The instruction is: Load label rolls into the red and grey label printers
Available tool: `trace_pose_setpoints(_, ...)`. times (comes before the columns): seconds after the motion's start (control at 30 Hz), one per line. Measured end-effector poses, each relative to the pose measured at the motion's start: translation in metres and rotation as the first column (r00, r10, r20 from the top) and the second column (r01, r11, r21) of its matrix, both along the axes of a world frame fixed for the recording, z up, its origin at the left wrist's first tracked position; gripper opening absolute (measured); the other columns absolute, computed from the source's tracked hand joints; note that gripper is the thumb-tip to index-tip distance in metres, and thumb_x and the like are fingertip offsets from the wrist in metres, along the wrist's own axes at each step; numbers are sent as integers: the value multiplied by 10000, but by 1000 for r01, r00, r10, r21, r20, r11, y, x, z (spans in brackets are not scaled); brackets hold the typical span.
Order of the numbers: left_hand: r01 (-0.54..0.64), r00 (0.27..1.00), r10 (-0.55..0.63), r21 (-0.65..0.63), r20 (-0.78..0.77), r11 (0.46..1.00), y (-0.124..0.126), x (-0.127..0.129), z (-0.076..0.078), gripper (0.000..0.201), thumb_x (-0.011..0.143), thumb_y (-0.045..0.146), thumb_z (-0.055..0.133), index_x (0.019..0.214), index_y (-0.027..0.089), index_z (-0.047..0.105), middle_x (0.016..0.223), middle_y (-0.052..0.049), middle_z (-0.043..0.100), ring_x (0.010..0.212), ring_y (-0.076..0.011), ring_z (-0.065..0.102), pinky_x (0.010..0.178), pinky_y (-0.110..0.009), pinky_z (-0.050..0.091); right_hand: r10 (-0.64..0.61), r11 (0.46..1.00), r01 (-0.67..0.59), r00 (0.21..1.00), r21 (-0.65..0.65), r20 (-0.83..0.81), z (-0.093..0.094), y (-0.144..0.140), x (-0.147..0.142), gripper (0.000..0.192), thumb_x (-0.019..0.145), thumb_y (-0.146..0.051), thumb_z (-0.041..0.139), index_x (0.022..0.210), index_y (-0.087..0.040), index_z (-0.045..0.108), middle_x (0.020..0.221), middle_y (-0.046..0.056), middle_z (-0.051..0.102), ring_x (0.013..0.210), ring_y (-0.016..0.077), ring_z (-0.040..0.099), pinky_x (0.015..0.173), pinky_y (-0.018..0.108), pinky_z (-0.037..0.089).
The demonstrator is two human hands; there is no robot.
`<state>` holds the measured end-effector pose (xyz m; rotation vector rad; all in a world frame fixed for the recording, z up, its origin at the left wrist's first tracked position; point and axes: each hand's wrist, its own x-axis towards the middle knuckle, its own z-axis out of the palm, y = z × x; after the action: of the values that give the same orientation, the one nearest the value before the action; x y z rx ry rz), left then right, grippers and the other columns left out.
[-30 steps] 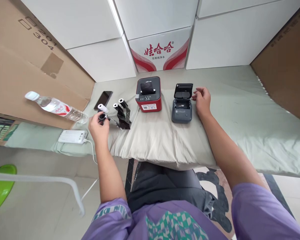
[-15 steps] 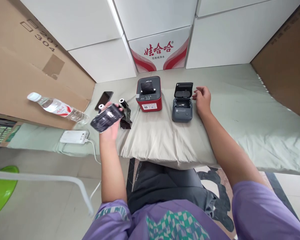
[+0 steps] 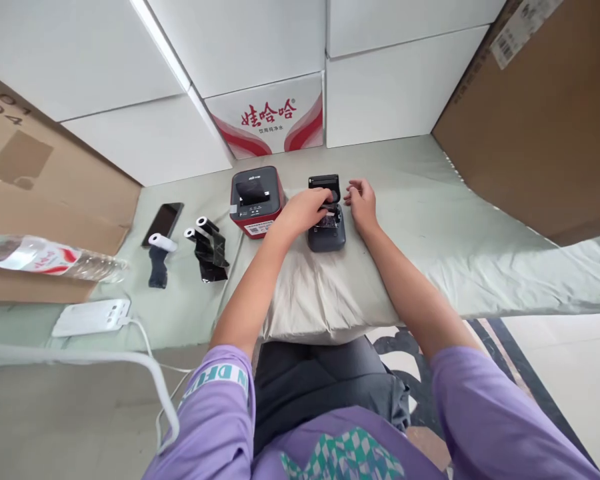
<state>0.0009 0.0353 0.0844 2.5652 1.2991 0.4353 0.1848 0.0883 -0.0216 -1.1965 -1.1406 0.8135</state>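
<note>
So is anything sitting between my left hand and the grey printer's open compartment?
Nothing visible: the left hand is already over the open grey printer, and the red printer sits off to its left.

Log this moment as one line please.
left hand: over open grey printer | right hand: beside it | rolls: on bed

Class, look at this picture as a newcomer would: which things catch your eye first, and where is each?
Both hands meet at the grey printer, its lid up, mid-table: the left hand reaches into it and the right hand rests beside it. A red printer stands just left. Behind, a white box carries bold red lettering.
</note>
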Motion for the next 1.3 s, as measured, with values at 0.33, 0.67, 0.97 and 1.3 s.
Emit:
trace_pose_setpoints(0.33,-30,998,29,18,59,999,7,1,-12,232,904,108,653,1114,183,718,1165,-98,702,1098,-260,663,972,-386,507,21,1000,-20,1000,-19,13,-2,1,1,261,906,-489,593,1045,-269,594,992,30,659,795,179,635,899,414,601)
trace_pose_setpoints(0.67,-84,996,87,87,-28,993,6,-3,-9,172,954,210,660,1026,215,817,1154,-102,751,1165,-298,660,990,-411,500,191,981,-191,982,-18,-5,16,-13,0,518,897,-671,622,1221,-268,651,1301,83,726,1127,245,670,977,421,601)
trace_pose_setpoints(0.97,-285,958,286,58,-4,957,-14,4,22,392,1060,237,448,1289,228,766,1236,-108,783,1184,-280,698,1037,-388,513,347,938,-347,938,23,19,24,-23,6,440,878,-653,638,942,-223,707,1130,79,758,1113,251,680,978,408,585)
trace_pose_setpoints(1.3,-169,974,155,-71,-165,983,-24,-10,26,402,951,84,500,1164,208,818,1320,-80,749,1164,-253,696,1016,-347,534,735,677,-700,661,-226,153,42,-24,35,576,778,-384,783,1312,-207,660,1333,110,718,1233,293,654,1132,519,509)
